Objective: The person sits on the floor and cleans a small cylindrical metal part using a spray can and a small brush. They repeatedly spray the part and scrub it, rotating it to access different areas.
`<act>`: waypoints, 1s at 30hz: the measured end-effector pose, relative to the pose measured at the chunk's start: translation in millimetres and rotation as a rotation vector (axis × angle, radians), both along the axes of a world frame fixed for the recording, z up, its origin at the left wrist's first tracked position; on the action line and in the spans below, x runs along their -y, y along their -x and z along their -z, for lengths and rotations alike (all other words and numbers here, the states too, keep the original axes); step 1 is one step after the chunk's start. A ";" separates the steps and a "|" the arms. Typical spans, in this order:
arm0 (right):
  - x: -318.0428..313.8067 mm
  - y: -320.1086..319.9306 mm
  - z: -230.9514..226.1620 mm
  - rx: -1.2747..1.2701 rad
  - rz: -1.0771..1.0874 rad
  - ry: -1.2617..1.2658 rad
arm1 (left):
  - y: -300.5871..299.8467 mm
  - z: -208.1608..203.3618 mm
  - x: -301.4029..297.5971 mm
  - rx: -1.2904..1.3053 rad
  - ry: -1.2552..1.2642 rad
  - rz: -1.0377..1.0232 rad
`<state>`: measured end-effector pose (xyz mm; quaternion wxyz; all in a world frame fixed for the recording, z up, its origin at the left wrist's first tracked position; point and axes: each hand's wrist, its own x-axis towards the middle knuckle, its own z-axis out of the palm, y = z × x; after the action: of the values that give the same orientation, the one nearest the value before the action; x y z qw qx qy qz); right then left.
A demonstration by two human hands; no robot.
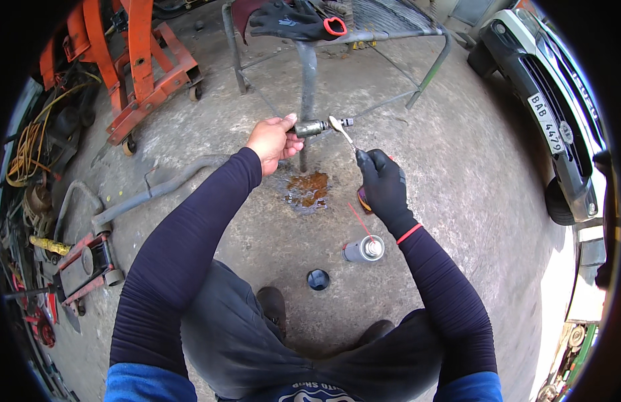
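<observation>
My bare left hand (276,142) grips a metal solenoid-type valve (309,128) by its thicker cylindrical end. The valve's narrow, ringed tip points to the right. In a black glove, my right hand (381,184) is closed around the handle of a toothbrush (344,134). Its pale bristle head lies against or just over the narrow part of the valve; contact cannot be made out for certain. Below on the concrete spreads a brown, wet puddle (308,190). A spray can (364,249) with a thin red straw stands beneath my right wrist.
A dark round cap (318,279) lies near my shoes. Ahead is a metal-framed stand (307,74) with a black glove (290,21) on top. Left are an orange hoist (133,74) and a floor jack (86,261). A parked vehicle (552,114) stands at right.
</observation>
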<state>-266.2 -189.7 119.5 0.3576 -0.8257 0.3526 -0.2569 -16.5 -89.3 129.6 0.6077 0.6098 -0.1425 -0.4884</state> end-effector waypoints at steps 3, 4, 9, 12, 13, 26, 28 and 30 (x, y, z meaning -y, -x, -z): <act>-0.3 -3.4 -3.5 0.017 0.099 0.024 | 5.9 -3.0 0.3 0.042 0.004 -0.026; 0.7 -3.2 -6.0 0.040 0.200 0.085 | 7.6 -4.4 0.0 0.059 0.006 -0.029; -10.8 -4.5 -6.3 0.003 0.007 0.011 | 19.2 -8.7 4.3 0.060 0.011 -0.040; -8.3 -2.7 -2.5 0.105 0.241 0.049 | 20.4 -11.5 2.2 0.051 0.018 -0.067; -8.9 -4.0 0.9 0.082 0.217 0.016 | 21.7 -11.6 2.0 0.052 0.015 -0.081; -4.5 -4.0 2.5 0.051 0.241 0.061 | 28.5 -14.0 -0.6 0.073 0.003 -0.093; -8.7 -2.2 3.3 0.041 0.110 -0.023 | 27.5 -14.0 0.4 0.063 -0.005 -0.103; -11.0 -2.7 5.0 -0.008 0.005 0.067 | 29.2 -12.4 3.0 0.036 -0.001 -0.093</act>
<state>-263.5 -178.7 114.5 0.3276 -0.8373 0.3474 -0.2663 -45.7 -92.4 141.9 0.6270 0.6247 -0.1246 -0.4485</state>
